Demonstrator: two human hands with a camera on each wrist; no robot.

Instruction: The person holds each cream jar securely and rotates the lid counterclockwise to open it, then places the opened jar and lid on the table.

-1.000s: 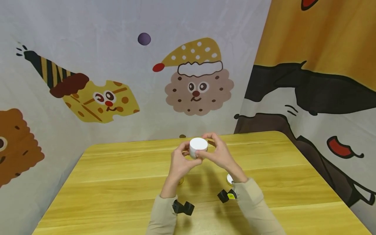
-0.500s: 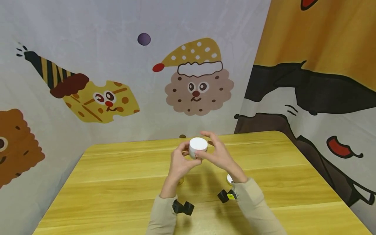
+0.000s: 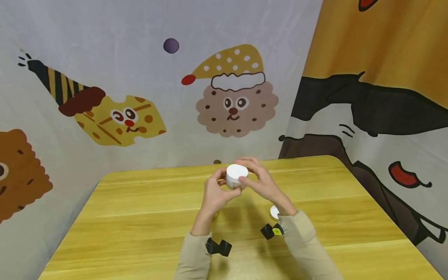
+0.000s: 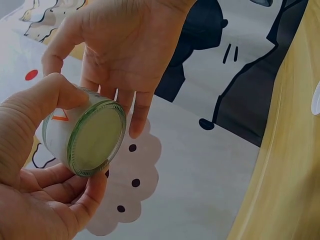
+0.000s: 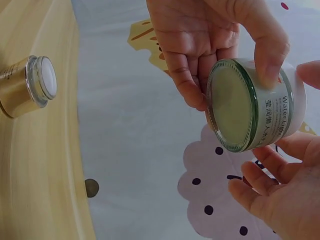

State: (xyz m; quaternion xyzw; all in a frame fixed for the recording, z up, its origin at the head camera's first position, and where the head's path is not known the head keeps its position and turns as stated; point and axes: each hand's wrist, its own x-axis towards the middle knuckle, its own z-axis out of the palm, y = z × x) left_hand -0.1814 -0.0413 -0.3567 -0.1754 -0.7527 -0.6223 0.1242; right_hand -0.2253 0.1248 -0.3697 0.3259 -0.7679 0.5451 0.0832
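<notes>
A round cosmetic cream jar (image 3: 232,182) with a glass bottom, printed label and white lid (image 3: 237,170) is held above the table. My left hand (image 3: 215,194) grips its body, thumb on the label and fingers round the other side, as the left wrist view shows. My right hand (image 3: 264,182) holds the lid, thumb on the near side and fingertips at the far edge. In the right wrist view the jar lies tilted, its pale green base (image 5: 232,107) facing the camera. The lid sits on the jar, partly covered by my right fingers.
On the wooden table (image 3: 147,217) stands a gold jar (image 5: 22,87) without its lid, mostly hidden behind my left wrist in the head view. A gold-edged white lid (image 3: 274,212) lies near my right wrist. A cartoon-printed curtain (image 3: 140,39) hangs behind.
My right fingers lifted off the lid's far edge, then came back down onto it, and the right thumb shifted rightward along the near side. The left hand stayed almost still.
</notes>
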